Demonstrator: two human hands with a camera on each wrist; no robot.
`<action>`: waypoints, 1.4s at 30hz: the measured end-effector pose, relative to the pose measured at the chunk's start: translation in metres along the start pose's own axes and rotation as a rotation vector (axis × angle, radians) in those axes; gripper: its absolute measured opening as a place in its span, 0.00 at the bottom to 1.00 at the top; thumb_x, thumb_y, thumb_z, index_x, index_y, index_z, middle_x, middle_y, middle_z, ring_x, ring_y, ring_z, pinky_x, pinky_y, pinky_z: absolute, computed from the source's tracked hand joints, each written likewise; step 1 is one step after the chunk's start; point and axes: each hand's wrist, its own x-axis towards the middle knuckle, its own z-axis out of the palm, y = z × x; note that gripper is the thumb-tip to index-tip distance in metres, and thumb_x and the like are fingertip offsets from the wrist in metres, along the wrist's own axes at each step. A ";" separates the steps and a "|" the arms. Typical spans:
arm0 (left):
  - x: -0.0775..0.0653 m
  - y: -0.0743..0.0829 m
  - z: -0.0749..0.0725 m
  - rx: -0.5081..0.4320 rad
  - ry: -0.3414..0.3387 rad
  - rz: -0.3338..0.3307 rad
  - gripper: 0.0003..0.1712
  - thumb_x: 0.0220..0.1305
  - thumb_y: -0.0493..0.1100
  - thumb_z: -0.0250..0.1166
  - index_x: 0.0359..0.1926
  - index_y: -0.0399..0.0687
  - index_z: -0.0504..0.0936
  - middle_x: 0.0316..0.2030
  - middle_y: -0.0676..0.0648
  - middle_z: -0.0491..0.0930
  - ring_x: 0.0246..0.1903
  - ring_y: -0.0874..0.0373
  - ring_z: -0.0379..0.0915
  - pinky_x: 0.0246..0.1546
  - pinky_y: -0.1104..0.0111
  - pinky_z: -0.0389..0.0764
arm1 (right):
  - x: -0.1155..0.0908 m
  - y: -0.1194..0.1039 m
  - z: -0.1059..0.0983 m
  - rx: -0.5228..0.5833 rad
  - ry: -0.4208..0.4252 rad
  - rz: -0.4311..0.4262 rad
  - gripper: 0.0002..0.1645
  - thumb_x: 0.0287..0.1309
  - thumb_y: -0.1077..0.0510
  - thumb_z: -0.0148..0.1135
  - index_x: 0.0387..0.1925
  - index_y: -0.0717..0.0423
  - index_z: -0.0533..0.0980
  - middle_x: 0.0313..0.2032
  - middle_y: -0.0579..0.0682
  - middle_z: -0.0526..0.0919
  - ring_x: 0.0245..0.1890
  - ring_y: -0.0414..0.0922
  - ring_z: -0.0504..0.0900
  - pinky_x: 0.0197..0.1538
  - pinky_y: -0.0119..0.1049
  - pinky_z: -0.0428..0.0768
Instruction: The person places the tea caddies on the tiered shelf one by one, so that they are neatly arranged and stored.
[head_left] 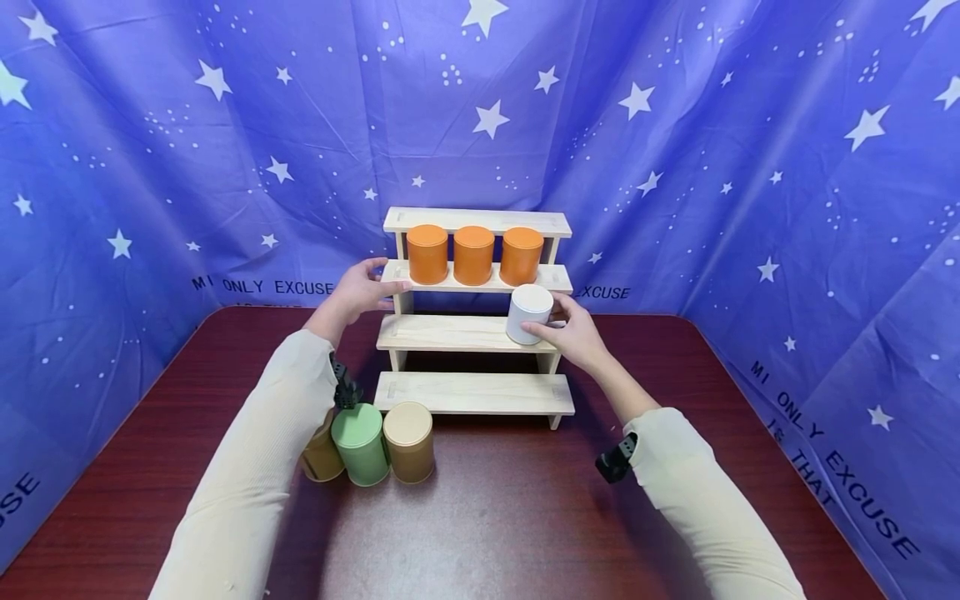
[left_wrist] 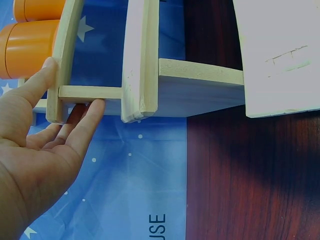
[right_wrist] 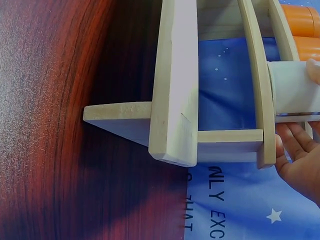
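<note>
A stepped wooden display stand [head_left: 450,333] rises in tiers. My left hand [head_left: 363,292] grips the left end of its second tier from the top; in the left wrist view the thumb [left_wrist: 42,82] lies on the board, with the other fingers below it. My right hand [head_left: 577,333] holds a white lidded canister [head_left: 528,317] at the right end of the tier below. In the right wrist view this canister [right_wrist: 295,90] sits at the board, thumb on one side and fingers on the other. Several orange canisters [head_left: 473,256] stand in a row on the second tier.
At the front left of the dark red wooden table [head_left: 510,517] stand a green canister [head_left: 362,446] and a brown canister [head_left: 409,446]. Another brown canister [head_left: 322,454] is partly hidden by the left sleeve. A blue star-patterned curtain [head_left: 337,167] hangs behind the stand.
</note>
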 end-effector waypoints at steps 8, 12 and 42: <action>0.002 -0.001 0.000 0.003 0.002 0.002 0.49 0.59 0.41 0.66 0.73 0.43 0.46 0.62 0.32 0.61 0.59 0.41 0.67 0.52 0.57 0.78 | 0.002 0.001 0.001 -0.008 -0.008 0.009 0.38 0.46 0.52 0.72 0.59 0.56 0.69 0.46 0.58 0.79 0.48 0.53 0.77 0.53 0.46 0.75; 0.001 0.000 0.001 0.017 0.013 -0.003 0.48 0.58 0.42 0.66 0.72 0.44 0.47 0.62 0.32 0.60 0.59 0.41 0.67 0.51 0.58 0.78 | 0.001 0.000 0.002 -0.011 -0.011 0.011 0.39 0.46 0.52 0.73 0.60 0.56 0.68 0.46 0.58 0.78 0.49 0.53 0.77 0.53 0.45 0.76; 0.000 -0.001 0.001 0.016 0.014 0.001 0.47 0.58 0.42 0.66 0.72 0.44 0.48 0.62 0.33 0.61 0.59 0.41 0.67 0.51 0.58 0.78 | -0.002 -0.003 0.002 -0.016 -0.030 0.035 0.40 0.47 0.51 0.72 0.61 0.58 0.67 0.48 0.59 0.77 0.48 0.53 0.76 0.52 0.44 0.75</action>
